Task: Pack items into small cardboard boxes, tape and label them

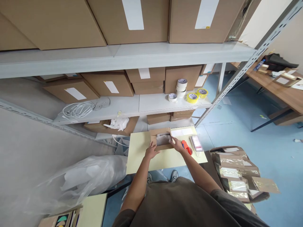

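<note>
A small open cardboard box (pixel 153 138) stands on the pale yellow table (pixel 137 157), with a greyish wrapped item (pixel 163 139) inside it. At the box's near left corner is my left hand (pixel 151 151), fingers spread against the side. My right hand (pixel 175 144) grips the box's right edge, thumb near the wrapped item. Right of that hand lies a red tape dispenser (pixel 186 147). Beside it is a blurred phone-like object (pixel 196 143). White paper sheets (pixel 181 132) lie along the table's far edge.
A metal shelf (pixel 151 105) behind the table holds boxes, a coiled white cable (pixel 79 109) and tape rolls (pixel 192 97). Right of the table, a large container holds several packed boxes (pixel 233 171). Plastic wrap (pixel 99 171) bulges at the left. A wooden desk (pixel 272 85) stands far right.
</note>
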Demonstrator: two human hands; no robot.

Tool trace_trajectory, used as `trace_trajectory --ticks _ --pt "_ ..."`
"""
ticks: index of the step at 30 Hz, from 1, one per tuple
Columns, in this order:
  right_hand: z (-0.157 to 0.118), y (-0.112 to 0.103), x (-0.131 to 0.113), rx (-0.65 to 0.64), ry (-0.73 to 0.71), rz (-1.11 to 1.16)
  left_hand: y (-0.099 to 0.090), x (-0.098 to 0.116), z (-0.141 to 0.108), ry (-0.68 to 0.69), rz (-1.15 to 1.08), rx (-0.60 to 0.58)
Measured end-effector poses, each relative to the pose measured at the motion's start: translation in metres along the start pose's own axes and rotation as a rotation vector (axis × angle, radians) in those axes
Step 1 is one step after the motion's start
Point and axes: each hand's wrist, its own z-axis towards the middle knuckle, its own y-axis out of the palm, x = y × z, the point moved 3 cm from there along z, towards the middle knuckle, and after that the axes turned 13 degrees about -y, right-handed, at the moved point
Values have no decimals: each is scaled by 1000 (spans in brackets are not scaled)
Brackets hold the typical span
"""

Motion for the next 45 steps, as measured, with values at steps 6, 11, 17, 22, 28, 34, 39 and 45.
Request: trace_trajectory --ticks 6,11,17,22,28,34,39,45 --pt "12 36 -12 -222 -13 -117 -1 -7 6 33 -19 14" --pt "16 23 1 -242 -8 31 -9 -6 7 20 -61 123" --pt "6 37 10 118 57 64 -22 -4 6 -191 -114 390" --pt "3 55 6 130 184 -101 -44 6 24 -205 15 444" --pt "11 55 -3 21 178 -233 -69 25 46 -13 188 301" --pt "14 50 -5 88 70 -358 -61 17 31 29 225 458" --pt "6 55 -3 3 -93 -386 -27 3 18 144 268 391" --pt "4 67 -4 -110 -11 -361 -1 -5 20 94 296 255"
